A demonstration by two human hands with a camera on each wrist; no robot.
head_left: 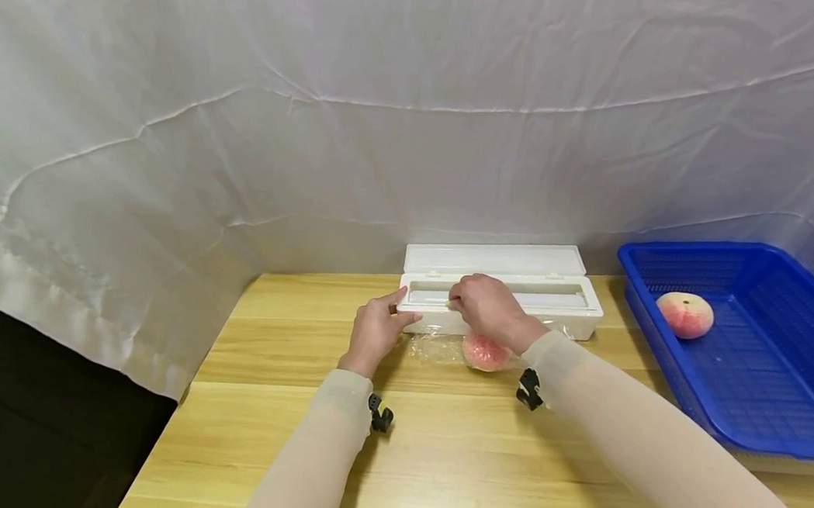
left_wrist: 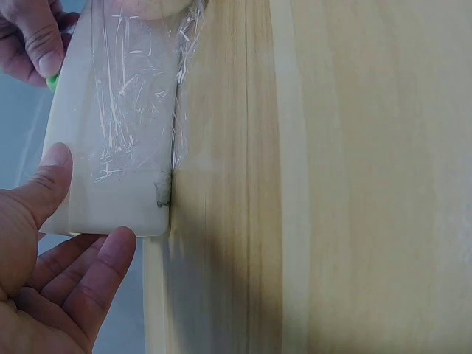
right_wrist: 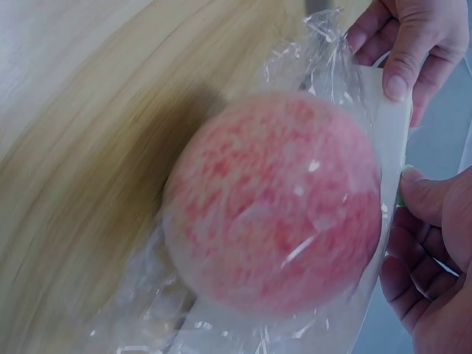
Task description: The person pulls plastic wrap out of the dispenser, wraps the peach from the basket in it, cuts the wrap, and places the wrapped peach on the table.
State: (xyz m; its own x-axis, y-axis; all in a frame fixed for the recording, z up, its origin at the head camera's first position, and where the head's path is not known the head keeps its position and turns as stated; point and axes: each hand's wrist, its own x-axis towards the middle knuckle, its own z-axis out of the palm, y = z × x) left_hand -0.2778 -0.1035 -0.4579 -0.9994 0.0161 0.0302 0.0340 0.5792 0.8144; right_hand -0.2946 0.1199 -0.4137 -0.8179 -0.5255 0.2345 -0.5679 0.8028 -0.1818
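Note:
A white cling film dispenser (head_left: 446, 323) lies on the table with its lid raised. My left hand (head_left: 373, 334) grips the dispenser's left end, thumb on its front edge and fingers at the end face. At the middle of the dispenser, my right hand (head_left: 487, 303) pinches a small green slide cutter (left_wrist: 52, 81), mostly hidden by thumb and fingers. Clear cling film (left_wrist: 133, 110) hangs over the dispenser's front face. Just before it sits a pink peach (right_wrist: 276, 210) with film over it, partly below my right hand in the head view.
To the right stands a blue basket (head_left: 748, 342) holding another peach (head_left: 687, 314). A pale cloth (head_left: 400, 145) hangs behind the wooden table (head_left: 433, 454). The table's left edge borders a dark area.

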